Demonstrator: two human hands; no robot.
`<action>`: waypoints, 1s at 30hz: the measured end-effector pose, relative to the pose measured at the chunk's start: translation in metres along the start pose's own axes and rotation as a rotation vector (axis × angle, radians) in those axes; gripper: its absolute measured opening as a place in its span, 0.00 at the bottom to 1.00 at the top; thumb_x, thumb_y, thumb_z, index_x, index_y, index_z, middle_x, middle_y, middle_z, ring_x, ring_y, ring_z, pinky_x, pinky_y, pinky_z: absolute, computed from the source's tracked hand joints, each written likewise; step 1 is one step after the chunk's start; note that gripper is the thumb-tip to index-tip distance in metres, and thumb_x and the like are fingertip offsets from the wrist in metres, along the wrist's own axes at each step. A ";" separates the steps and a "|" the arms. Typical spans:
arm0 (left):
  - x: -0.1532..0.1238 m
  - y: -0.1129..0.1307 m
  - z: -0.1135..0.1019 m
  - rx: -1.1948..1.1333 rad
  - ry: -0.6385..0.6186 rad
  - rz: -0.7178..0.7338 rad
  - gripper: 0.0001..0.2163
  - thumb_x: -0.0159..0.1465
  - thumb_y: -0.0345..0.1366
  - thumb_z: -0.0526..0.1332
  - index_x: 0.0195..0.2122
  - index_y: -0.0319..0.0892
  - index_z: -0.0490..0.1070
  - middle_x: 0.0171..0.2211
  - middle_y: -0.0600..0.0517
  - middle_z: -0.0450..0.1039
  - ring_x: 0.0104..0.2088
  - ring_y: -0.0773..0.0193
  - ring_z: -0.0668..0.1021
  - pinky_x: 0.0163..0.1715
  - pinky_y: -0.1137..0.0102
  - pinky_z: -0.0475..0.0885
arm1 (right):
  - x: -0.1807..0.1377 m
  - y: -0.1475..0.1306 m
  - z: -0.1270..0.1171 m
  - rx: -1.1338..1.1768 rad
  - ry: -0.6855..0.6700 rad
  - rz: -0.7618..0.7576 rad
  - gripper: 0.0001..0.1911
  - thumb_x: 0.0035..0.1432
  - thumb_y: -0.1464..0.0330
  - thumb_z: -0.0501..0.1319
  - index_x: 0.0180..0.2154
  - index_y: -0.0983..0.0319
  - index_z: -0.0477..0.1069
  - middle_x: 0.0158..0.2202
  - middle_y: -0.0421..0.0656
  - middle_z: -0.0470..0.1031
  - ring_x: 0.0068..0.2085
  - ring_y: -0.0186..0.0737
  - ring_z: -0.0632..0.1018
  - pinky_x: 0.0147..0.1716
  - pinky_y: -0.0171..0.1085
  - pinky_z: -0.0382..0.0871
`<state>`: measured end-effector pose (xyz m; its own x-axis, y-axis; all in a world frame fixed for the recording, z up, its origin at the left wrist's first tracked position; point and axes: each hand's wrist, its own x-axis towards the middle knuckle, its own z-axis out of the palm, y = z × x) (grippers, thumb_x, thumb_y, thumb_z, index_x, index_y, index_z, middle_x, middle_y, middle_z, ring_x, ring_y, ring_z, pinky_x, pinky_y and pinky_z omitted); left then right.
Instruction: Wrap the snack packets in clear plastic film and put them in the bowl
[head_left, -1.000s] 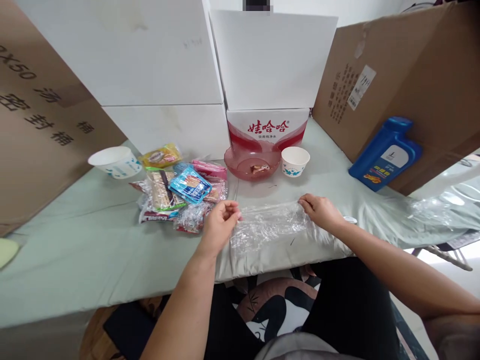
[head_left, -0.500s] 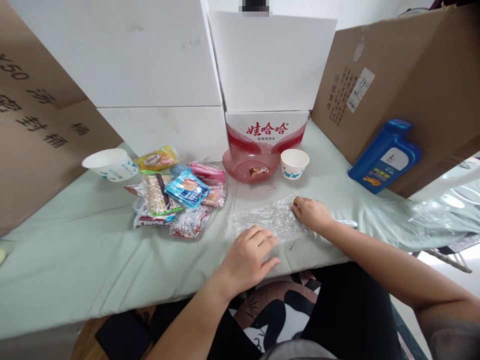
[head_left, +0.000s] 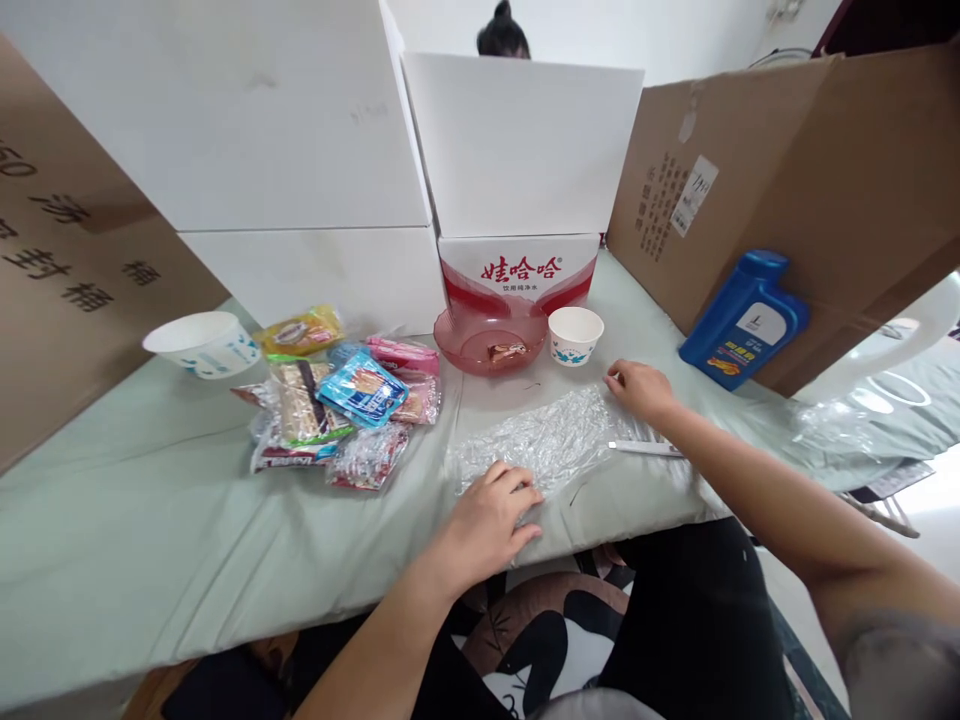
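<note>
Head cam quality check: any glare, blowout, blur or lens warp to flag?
Head view: sharp, with crisp edges on the left hand and right hand. Head view: wrinkles in the plastic sheet glint but stay readable. Head view: a blown-out white patch at the right edge, beyond the blue bottle. Head view: wide-angle warp, the cardboard box leans outward. Head view: soft light, faint shadows.

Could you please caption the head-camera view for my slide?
The left hand and right hand rest on a crinkled clear plastic sheet, snack packets and a pink bowl beyond.
</note>
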<state>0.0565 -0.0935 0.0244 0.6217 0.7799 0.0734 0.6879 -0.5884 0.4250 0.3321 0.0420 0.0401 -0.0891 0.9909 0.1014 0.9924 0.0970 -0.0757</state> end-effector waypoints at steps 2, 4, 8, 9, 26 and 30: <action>-0.001 0.000 0.001 -0.004 0.012 0.005 0.13 0.59 0.34 0.67 0.45 0.44 0.73 0.47 0.48 0.71 0.50 0.54 0.70 0.48 0.59 0.70 | -0.020 0.015 0.001 0.061 0.018 -0.040 0.16 0.65 0.62 0.50 0.47 0.61 0.71 0.39 0.46 0.79 0.39 0.43 0.78 0.34 0.37 0.66; -0.002 0.000 0.002 0.000 0.030 0.003 0.13 0.59 0.34 0.66 0.46 0.45 0.73 0.48 0.48 0.70 0.49 0.54 0.70 0.48 0.59 0.70 | -0.041 0.032 0.006 0.092 0.026 -0.121 0.16 0.65 0.61 0.51 0.46 0.60 0.72 0.39 0.45 0.79 0.36 0.42 0.78 0.34 0.37 0.67; -0.002 0.002 0.004 0.010 0.070 -0.019 0.14 0.59 0.33 0.66 0.46 0.45 0.70 0.48 0.48 0.68 0.48 0.56 0.71 0.49 0.58 0.70 | -0.061 0.074 0.013 -0.045 0.044 -0.035 0.17 0.64 0.63 0.50 0.46 0.59 0.73 0.47 0.47 0.76 0.38 0.46 0.79 0.35 0.41 0.69; -0.002 0.002 0.004 0.009 0.075 -0.022 0.14 0.58 0.33 0.66 0.45 0.44 0.70 0.47 0.49 0.68 0.48 0.55 0.71 0.49 0.58 0.70 | -0.062 0.082 0.012 -0.070 0.054 0.004 0.17 0.64 0.63 0.50 0.46 0.60 0.73 0.47 0.48 0.76 0.39 0.47 0.78 0.36 0.42 0.69; -0.022 -0.024 -0.020 0.096 0.074 -0.139 0.09 0.52 0.20 0.54 0.26 0.43 0.66 0.39 0.49 0.71 0.44 0.56 0.70 0.44 0.61 0.67 | -0.104 0.032 0.006 0.162 -0.026 -0.734 0.15 0.66 0.69 0.49 0.44 0.60 0.74 0.39 0.49 0.74 0.40 0.45 0.74 0.43 0.47 0.71; -0.025 -0.030 -0.026 0.018 0.086 -0.120 0.09 0.52 0.21 0.52 0.26 0.43 0.64 0.35 0.51 0.70 0.40 0.58 0.71 0.41 0.64 0.67 | -0.114 0.044 0.004 0.211 0.062 -0.673 0.12 0.66 0.66 0.53 0.46 0.59 0.72 0.44 0.49 0.74 0.47 0.48 0.73 0.48 0.49 0.70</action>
<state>0.0105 -0.0898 0.0331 0.5007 0.8597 0.1006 0.7623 -0.4931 0.4192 0.3852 -0.0661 0.0212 -0.6661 0.7029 0.2494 0.6854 0.7088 -0.1670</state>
